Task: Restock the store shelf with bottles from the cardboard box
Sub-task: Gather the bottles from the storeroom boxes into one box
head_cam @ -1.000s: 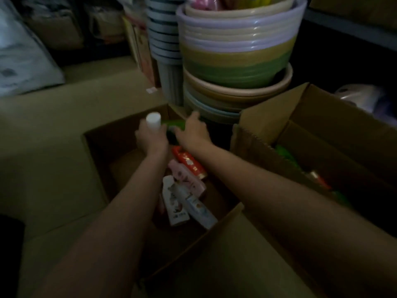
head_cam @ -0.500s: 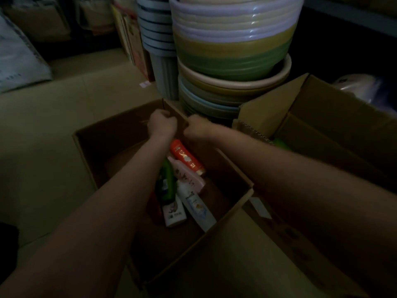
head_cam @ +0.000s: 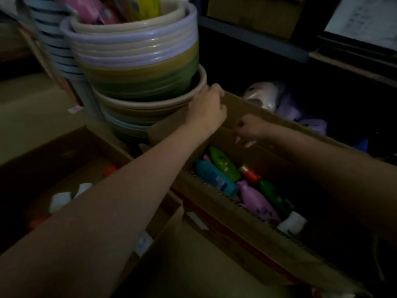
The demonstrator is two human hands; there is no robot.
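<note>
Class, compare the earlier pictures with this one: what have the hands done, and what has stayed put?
Both hands left the first box and moved right. The left hand now grips the second box's flap; the right hand reaches inside, its grip unclear. The stacked basins stayed put.

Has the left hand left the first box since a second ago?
Yes. The left hand has moved right, off the left box, and now grips the far flap of the right box beside the basin stack.

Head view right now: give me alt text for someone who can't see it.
Two bare arms reach over an open cardboard box of lying bottles; the left hand grips its far flap and the right hand hangs curled just inside it. A second open box sits to the left, stacked plastic basins behind.
</note>
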